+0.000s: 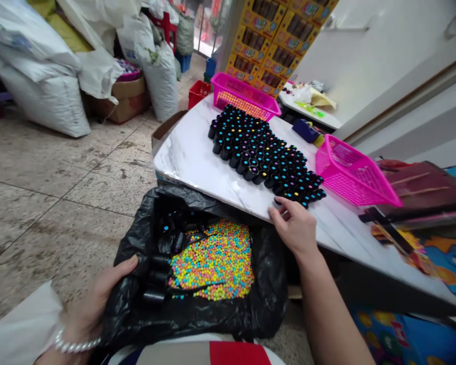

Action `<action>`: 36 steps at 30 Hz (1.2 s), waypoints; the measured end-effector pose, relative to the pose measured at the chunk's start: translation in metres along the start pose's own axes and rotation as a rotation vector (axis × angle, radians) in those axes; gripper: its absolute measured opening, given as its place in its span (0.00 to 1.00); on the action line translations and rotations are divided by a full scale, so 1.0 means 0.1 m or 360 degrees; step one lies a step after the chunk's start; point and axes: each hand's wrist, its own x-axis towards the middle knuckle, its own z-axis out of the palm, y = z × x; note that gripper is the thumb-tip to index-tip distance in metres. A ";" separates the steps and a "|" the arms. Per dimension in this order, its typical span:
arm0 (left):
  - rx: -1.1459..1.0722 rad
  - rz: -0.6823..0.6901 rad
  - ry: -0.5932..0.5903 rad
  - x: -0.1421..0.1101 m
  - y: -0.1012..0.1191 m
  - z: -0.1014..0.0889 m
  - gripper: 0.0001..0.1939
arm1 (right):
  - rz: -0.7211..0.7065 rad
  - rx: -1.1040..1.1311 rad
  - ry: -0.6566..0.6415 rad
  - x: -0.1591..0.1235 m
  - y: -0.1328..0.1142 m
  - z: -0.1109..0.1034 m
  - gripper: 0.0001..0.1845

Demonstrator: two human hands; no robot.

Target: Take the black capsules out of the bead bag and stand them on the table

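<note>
A black plastic bag (137, 309) lies open below me, full of small multicoloured beads (216, 263) with several black tubes (157, 279) at its left side. My left hand (99, 299) grips the bag's left rim. My right hand (294, 225) rests on the white marble tabletop (190, 152), fingertips at the near end of a dense block of upright black tubes (262, 152) with coloured tops. I cannot tell whether the fingers pinch one tube.
Two pink mesh baskets stand on the table, one at the far end (245, 96), one at the right (351, 172). Dark trays and colourful items (421, 197) sit at far right. White sacks (41, 86), a cardboard box (127, 99) and yellow cartons (277, 40) line the back.
</note>
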 end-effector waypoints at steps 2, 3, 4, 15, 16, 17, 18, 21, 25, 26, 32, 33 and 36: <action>0.0029 0.0070 -0.0070 0.00 -0.01 -0.02 0.14 | -0.0048 -0.0010 -0.0005 0.00 -0.04 -0.02 0.13; 0.0062 0.0104 -0.0100 0.01 -0.02 -0.04 0.14 | -0.0076 0.0006 -0.0006 -0.02 -0.08 -0.03 0.12; 0.0100 0.0132 -0.0122 0.02 -0.02 -0.06 0.14 | -0.0102 0.0033 -0.0003 -0.05 -0.15 -0.03 0.11; 0.0201 0.0218 -0.0217 0.02 -0.04 -0.02 0.23 | -0.1180 0.0432 -0.0744 -0.42 -1.28 0.52 0.19; 0.0186 0.0181 -0.0199 0.01 -0.04 -0.02 0.23 | -0.1348 0.0328 -0.0833 -0.40 -1.36 0.58 0.19; 0.0169 0.0134 -0.0170 0.00 -0.04 -0.03 0.23 | -0.1470 0.0235 -0.0908 -0.37 -1.41 0.63 0.19; 0.0154 0.0090 -0.0139 0.00 -0.04 -0.03 0.23 | -0.1539 0.0162 -0.0955 -0.34 -1.44 0.67 0.18; 0.0125 -0.0001 -0.0101 0.01 -0.02 -0.03 0.24 | -0.1590 0.0091 -0.1037 -0.29 -1.43 0.68 0.17; 0.0169 0.0012 -0.0097 -0.03 -0.01 0.01 0.23 | -0.1565 0.0029 -0.1080 -0.45 -1.31 0.52 0.16; 0.0194 0.0036 -0.0082 -0.05 -0.01 0.01 0.22 | -0.1573 0.0023 -0.1114 -0.52 -1.29 0.48 0.16; 0.0150 0.0199 -0.0179 0.03 -0.02 -0.03 0.20 | -0.1192 0.0606 -0.1407 -0.78 -1.21 0.41 0.15; 0.0141 0.0205 -0.0200 0.05 -0.03 -0.04 0.19 | -0.1004 0.0789 -0.1409 -0.78 -1.18 0.40 0.16; 0.0127 0.0182 -0.0222 0.07 -0.04 -0.06 0.18 | -0.0442 0.1288 -0.1363 -0.76 -1.07 0.35 0.17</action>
